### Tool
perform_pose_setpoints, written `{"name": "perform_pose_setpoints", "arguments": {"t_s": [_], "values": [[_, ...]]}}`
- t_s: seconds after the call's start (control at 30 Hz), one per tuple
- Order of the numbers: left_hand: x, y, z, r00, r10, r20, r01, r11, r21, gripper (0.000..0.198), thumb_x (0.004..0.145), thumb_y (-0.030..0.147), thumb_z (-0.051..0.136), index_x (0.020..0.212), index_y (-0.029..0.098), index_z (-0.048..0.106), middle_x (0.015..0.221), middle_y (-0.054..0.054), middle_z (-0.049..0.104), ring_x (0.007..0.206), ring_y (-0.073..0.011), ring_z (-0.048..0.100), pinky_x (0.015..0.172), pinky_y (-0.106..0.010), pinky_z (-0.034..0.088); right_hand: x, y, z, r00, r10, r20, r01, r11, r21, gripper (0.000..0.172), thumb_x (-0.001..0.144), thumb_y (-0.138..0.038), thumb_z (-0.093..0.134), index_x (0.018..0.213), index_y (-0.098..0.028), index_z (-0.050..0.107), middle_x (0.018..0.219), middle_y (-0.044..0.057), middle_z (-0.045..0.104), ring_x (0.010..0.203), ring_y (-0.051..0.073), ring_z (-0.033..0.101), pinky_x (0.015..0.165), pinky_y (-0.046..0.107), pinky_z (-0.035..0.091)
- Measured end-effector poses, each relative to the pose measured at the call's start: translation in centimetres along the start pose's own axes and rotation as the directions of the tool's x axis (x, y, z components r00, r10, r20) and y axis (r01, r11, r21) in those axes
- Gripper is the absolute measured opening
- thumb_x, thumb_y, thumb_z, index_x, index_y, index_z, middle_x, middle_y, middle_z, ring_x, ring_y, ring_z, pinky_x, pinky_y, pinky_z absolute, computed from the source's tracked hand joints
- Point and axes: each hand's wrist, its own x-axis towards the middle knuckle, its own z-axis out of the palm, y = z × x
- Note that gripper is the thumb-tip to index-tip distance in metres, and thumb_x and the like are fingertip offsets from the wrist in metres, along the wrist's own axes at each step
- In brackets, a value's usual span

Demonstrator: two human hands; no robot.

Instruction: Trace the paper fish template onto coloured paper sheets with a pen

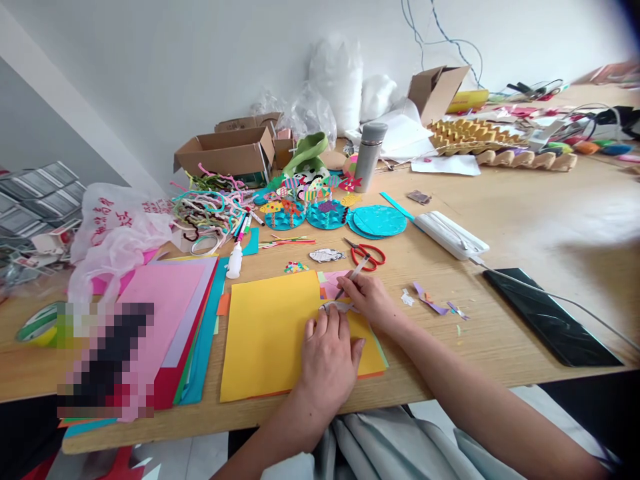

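My left hand (327, 350) lies flat on a yellow sheet of paper (270, 333), its fingertips pressing a small white paper cutout (330, 306). Between the closed fingers of my right hand (370, 300) is a pen (358, 269), tilted, its tip down beside that cutout. What the cutout shows is mostly hidden by my fingers. Pink paper (333, 283) peeks out at the yellow sheet's far edge. Beyond the hands lie a paper fish with drawn lines (327, 255) and red-handled scissors (367, 257).
At left is a stack of coloured paper (165, 300) beside a small white bottle (234, 261). Farther back stand decorated fish on blue discs (285, 217), pipe cleaners (210, 210) and a grey flask (371, 157). To the right are paper scraps (431, 300), a white power strip (450, 235) and a black phone (550, 317).
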Motion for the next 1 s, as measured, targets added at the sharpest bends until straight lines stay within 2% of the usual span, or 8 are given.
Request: {"name": "perform_pose_setpoints", "arguments": {"t_s": [0.67,1.0], "values": [[0.09,0.05,-0.17,1.000,0.012,0.002,-0.012,1.000,0.020,0.043,0.092,0.040,0.048,0.124,0.012,0.054,0.131,-0.014,0.054,0.118,-0.0277,0.047,0.094,-0.045,0.042,-0.19,-0.09,-0.31,1.000,-0.016,-0.005,0.016,0.999,-0.037,0.039,0.091,-0.046,0.040,0.068,-0.019,0.053,0.060,0.001,0.059,0.051,0.011,0.050,0.050,0.024,0.036],[0.88,0.50,-0.91,0.999,0.015,0.039,-0.017,0.999,0.043,0.039,0.093,0.040,0.047,0.120,0.013,0.056,0.122,-0.013,0.056,0.108,-0.0270,0.049,0.087,-0.045,0.044,-0.16,0.07,-0.76,1.000,-0.014,0.001,0.014,0.995,-0.101,0.038,0.091,-0.043,0.040,0.067,-0.018,0.055,0.061,0.003,0.060,0.052,0.012,0.050,0.052,0.025,0.036]]}}
